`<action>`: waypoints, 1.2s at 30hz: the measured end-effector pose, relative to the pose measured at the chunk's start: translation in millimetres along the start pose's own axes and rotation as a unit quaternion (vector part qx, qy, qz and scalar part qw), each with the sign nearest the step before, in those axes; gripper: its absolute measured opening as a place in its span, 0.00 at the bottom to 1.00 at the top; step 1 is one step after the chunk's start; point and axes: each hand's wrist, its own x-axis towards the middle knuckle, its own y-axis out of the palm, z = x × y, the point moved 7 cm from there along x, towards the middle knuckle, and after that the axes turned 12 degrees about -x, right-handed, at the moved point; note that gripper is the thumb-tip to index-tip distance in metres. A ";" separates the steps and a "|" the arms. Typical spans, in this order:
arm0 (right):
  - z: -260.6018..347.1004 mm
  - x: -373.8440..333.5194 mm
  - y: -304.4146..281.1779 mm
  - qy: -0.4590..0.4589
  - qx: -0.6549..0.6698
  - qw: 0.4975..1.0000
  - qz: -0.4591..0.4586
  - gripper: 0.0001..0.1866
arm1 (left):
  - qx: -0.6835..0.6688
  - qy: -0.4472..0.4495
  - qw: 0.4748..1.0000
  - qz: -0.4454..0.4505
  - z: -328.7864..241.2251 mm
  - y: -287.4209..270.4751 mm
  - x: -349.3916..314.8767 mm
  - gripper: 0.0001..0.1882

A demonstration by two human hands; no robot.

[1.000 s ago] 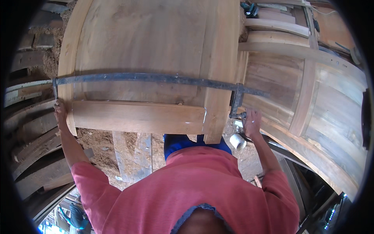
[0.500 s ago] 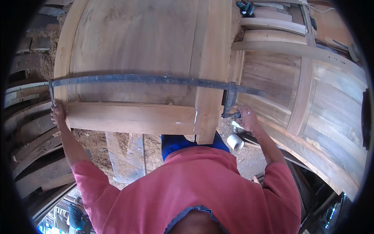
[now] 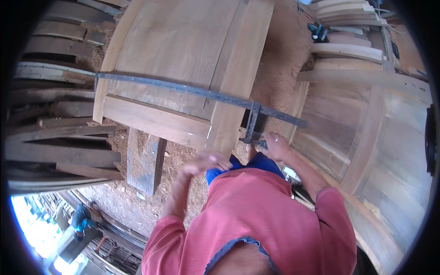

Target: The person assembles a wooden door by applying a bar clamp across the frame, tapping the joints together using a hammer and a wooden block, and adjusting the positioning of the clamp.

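A long dark metal bar clamp (image 3: 183, 88) spans the wooden panel door (image 3: 167, 50), its fixed end hooked at the door's left edge. Its sliding jaw (image 3: 252, 121) stands by the right edge of the door frame. My right hand (image 3: 276, 145) is closed round the clamp's screw handle (image 3: 260, 143). Near the lower right corner of the door, in front of my body, my left hand (image 3: 207, 162) hangs free of the clamp, slightly blurred. Its fingers look stretched out and I see nothing in them.
A second panelled door (image 3: 337, 121) stands on the right. Stacked boards (image 3: 68, 110) line the left side. A wooden block (image 3: 144, 160) sits under the door's near end. A teal power tool (image 3: 317, 33) lies at the far right, another (image 3: 83, 220) at lower left.
My left hand has let go of the clamp's left end and moved right, toward my body. My right hand stays at the screw handle. The view has turned and shifted.
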 end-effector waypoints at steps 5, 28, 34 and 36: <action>-11.6 -5.8 17.0 0.006 -0.015 1.000 -0.002 0.22 | -0.282 0.098 0.915 -0.272 140.7 18.0 75.7 0.26; -12.0 2.2 7.0 -0.121 -0.008 0.992 0.036 0.24 | -0.440 0.486 0.679 -0.331 134.2 -49.5 137.9 0.15; -5.2 -0.9 8.9 -0.116 -0.076 0.990 -0.024 0.22 | -0.454 0.453 0.698 -0.318 125.6 -22.0 134.2 0.16; -13.0 19.0 11.1 -0.106 -0.060 0.990 0.067 0.21 | -0.461 0.432 0.713 -0.304 131.8 -14.0 115.8 0.17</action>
